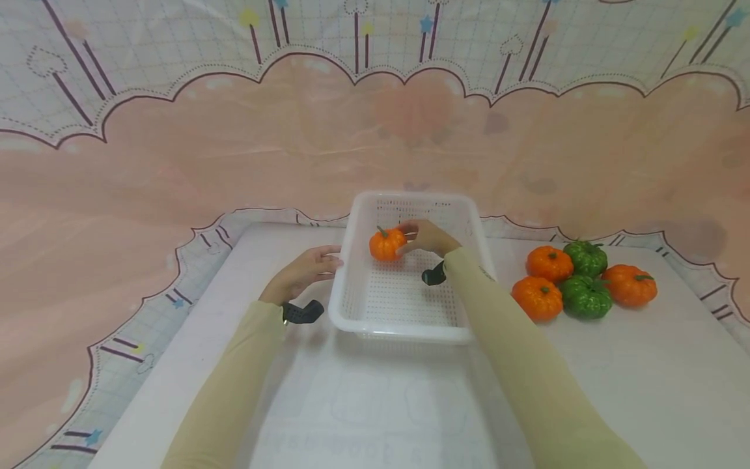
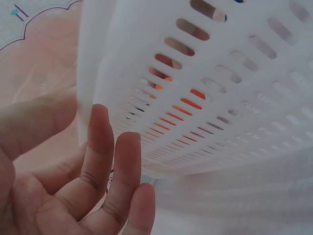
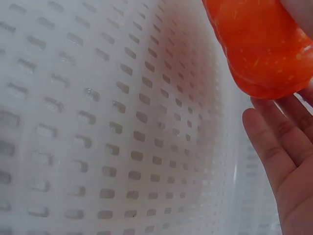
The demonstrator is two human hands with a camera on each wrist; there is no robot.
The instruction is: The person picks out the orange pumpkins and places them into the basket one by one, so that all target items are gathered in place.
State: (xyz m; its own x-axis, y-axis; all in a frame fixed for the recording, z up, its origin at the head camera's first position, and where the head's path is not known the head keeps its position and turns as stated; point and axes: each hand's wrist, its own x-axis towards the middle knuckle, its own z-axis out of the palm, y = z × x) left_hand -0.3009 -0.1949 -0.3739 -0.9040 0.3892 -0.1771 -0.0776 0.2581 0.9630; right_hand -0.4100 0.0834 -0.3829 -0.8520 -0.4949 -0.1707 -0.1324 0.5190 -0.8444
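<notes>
In the head view, a small orange pumpkin (image 1: 385,245) with a green stem is inside a white perforated plastic basket (image 1: 387,331). My right hand (image 1: 429,237) reaches over the basket and holds this pumpkin at its right side. The right wrist view shows the pumpkin (image 3: 266,49) between thumb and fingers, close to the basket's holed surface. Outside the basket's left wall is my left hand (image 1: 305,270), its fingertips at the rim. Up close, the left wrist view has its loosely bent fingers (image 2: 128,161) against the outer wall, gripping nothing visible.
To the basket's right, several more pumpkins lie grouped on the white table (image 1: 387,404): orange ones (image 1: 537,299) and green ones (image 1: 586,297). A patterned cloth (image 1: 328,150) hangs behind the table and runs along its left and right edges.
</notes>
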